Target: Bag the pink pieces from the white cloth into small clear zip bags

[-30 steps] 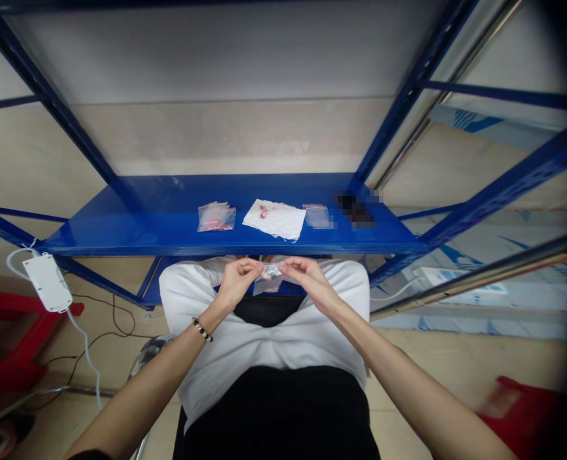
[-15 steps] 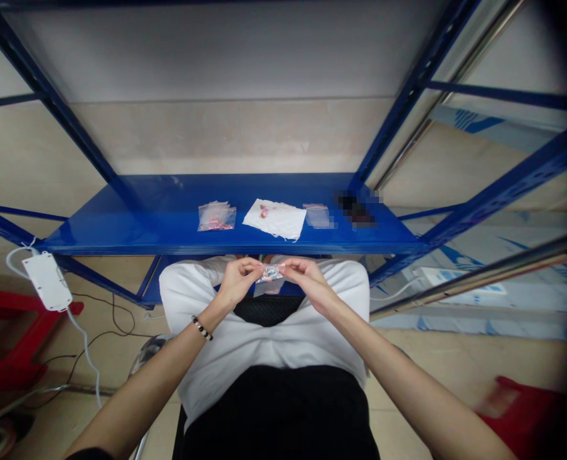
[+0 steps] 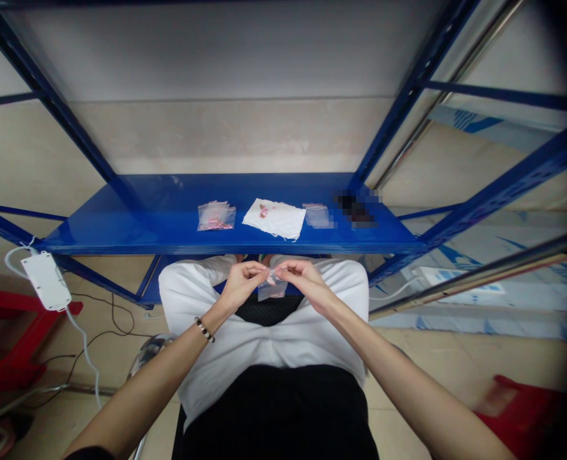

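My left hand (image 3: 243, 282) and my right hand (image 3: 301, 280) meet over my lap, just below the front edge of the blue shelf (image 3: 120, 223). Both pinch the top of a small clear plastic bag (image 3: 272, 289) that hangs between the fingertips. A beaded bracelet (image 3: 202, 329) sits on my left wrist. On the shelf lie a clear bag with pink pieces (image 3: 215, 216), a white sheet with a few pink pieces on it (image 3: 275, 218), and a stack of small clear bags (image 3: 318, 215).
A blurred dark object (image 3: 357, 209) rests on the shelf's right end. A white box on a cable (image 3: 46, 280) hangs at the left by blue rack posts. Red plastic items (image 3: 5, 345) sit on the floor at left and lower right.
My hands have drawn closer together and dropped slightly. The small bag now hangs lower between the fingertips.
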`<state>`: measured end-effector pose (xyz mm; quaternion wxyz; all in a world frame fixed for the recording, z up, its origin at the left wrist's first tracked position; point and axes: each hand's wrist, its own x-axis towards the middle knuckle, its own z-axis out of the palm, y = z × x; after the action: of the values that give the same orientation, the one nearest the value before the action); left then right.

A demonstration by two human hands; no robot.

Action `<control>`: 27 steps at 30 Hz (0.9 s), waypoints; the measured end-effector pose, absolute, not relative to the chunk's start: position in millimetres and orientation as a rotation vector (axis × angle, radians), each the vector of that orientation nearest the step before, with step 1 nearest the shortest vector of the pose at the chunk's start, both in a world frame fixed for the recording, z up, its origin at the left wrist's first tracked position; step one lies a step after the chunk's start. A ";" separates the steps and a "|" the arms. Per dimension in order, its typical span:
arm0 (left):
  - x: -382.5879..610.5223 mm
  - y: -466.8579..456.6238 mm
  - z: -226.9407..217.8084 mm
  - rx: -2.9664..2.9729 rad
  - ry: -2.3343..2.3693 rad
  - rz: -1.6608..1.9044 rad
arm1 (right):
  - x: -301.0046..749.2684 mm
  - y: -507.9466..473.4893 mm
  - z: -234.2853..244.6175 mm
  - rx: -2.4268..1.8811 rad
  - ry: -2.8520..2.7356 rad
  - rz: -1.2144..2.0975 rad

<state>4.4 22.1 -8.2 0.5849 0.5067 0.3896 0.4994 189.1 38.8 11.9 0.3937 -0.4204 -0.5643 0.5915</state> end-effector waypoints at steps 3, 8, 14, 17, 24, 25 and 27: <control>5.0 22.4 -11.1 1.170 0.914 1.149 | 187.5 37.1 11.4 -1.068 -1.446 1.513; 4.2 23.0 -13.8 1.199 0.954 1.169 | 185.5 36.7 10.1 -1.062 -1.410 1.504; 4.7 21.2 -9.4 1.231 0.933 1.165 | 184.9 34.5 11.3 -1.052 -1.394 1.512; 4.9 20.9 -6.6 1.259 0.927 1.160 | 185.2 32.8 12.8 -1.031 -1.413 1.537; 4.4 22.4 -4.5 1.319 0.958 1.148 | 185.6 32.1 12.2 -1.049 -1.418 1.557; 4.0 22.6 -4.2 1.315 0.955 1.138 | 185.7 32.3 12.4 -1.054 -1.419 1.552; 2.8 23.2 -3.1 1.290 0.938 1.124 | 186.1 32.8 13.3 -1.068 -1.416 1.534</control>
<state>2.8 23.2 -3.1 0.5606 0.5476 0.3979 0.4770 186.1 32.8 13.3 0.3878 -0.4196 -0.5567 0.6031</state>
